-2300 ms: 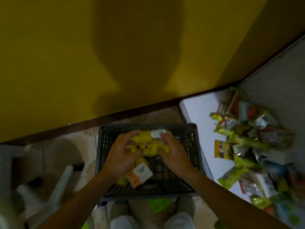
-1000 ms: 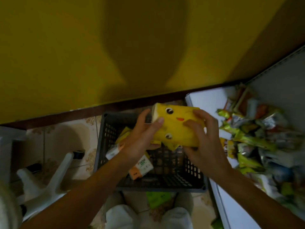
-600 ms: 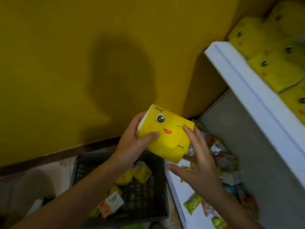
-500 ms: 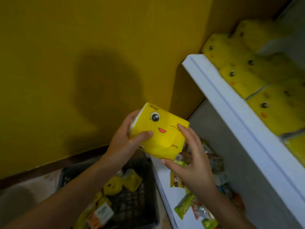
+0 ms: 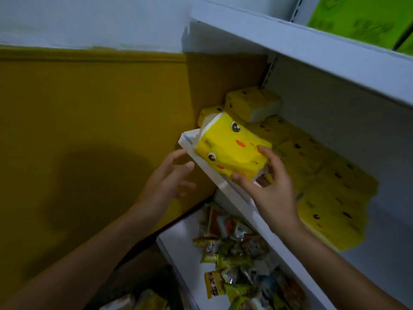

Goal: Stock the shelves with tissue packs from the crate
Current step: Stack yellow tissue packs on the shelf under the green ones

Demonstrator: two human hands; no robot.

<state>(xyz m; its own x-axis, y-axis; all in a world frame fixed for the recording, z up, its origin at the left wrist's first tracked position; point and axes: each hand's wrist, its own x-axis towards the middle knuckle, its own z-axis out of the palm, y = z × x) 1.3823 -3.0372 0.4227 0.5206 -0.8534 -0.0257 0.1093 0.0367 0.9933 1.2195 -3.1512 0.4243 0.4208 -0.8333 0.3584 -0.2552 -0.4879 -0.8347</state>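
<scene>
Plainly light and soft, the yellow tissue pack [image 5: 232, 151] sits in the right hand [image 5: 272, 193], pinched at its near end over the shelf [image 5: 234, 198] lip. A gentle hold there should avoid crushing it. The left hand [image 5: 167, 180] hangs released beside it.

tissue pack [image 5: 232, 148] print blurred, nothing legible

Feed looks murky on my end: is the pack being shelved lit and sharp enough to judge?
Head view: dim, yet the held tissue pack is brightest, its printed face legible; the stocked packs behind sink into shadow; the left hand is slightly smeared; a shadow darkens the yellow wall.
</scene>
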